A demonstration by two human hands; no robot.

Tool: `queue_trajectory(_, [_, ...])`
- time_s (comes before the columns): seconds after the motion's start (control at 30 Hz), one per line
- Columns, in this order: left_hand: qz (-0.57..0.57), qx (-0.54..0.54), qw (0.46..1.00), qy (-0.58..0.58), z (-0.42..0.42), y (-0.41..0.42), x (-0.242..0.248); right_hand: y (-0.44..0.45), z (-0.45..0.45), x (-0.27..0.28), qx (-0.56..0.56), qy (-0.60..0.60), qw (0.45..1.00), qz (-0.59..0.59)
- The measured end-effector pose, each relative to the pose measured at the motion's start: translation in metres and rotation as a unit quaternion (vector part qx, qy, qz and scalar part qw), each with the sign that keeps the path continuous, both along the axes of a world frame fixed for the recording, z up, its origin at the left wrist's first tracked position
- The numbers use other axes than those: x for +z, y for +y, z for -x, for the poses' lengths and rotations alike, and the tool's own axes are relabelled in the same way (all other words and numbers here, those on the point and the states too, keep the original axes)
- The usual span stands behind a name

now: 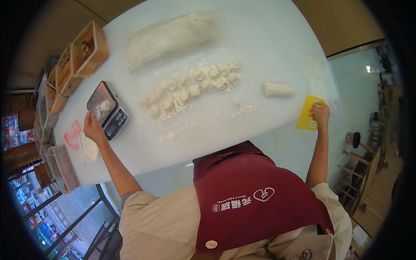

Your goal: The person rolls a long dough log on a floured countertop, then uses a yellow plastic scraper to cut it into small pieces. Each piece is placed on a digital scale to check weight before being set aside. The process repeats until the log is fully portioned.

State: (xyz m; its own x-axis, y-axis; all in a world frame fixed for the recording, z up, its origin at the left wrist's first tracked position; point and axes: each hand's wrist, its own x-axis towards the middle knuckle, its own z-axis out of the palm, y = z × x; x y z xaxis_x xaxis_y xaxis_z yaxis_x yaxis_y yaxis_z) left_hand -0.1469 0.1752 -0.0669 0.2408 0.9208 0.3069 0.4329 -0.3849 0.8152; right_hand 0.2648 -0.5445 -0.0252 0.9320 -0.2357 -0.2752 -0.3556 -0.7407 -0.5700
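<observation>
My left hand point(93, 126) is at the near edge of a digital kitchen scale point(114, 125); a small dough piece point(105, 106) lies on its floury plate, and whether the fingers hold anything is unclear. My right hand point(320, 112) grips a yellow plastic dough scraper point(305, 114) at the right end of the white table point(214, 130). Left of the scraper lies a short dough log point(278, 89). Several cut dough pieces point(194, 91) lie in two floury rows mid-table. Behind them a large dough slab point(175, 35) rests under what looks like plastic film.
Several plastic containers of fillings point(94, 60) line the table's left edge. A bowl of flour point(89, 148) stands beside my left wrist, next to a red-marked patch point(73, 135). Wooden stools or chairs point(360, 175) stand on the floor at right.
</observation>
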Motion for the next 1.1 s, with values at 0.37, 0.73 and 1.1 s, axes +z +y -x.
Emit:
queue_trajectory(0.37, [-0.091, 0.025, 0.953, 0.288, -0.033, -0.012, -0.025, 0.0, 0.005, -0.002, -0.006, -0.017, 0.999, -0.029])
queue_trajectory(0.73, [0.06, -0.487, 0.872, 0.004, -0.268, -0.264, 0.003, 0.003, 0.007, 0.002, 0.009, -0.025, 1.0, -0.002])
queue_trajectory(1.1, [-0.188, -0.528, 0.814, 0.154, -0.343, -0.386, -0.001, 0.023, 0.027, 0.012, 0.065, -0.16, 0.985, -0.031])
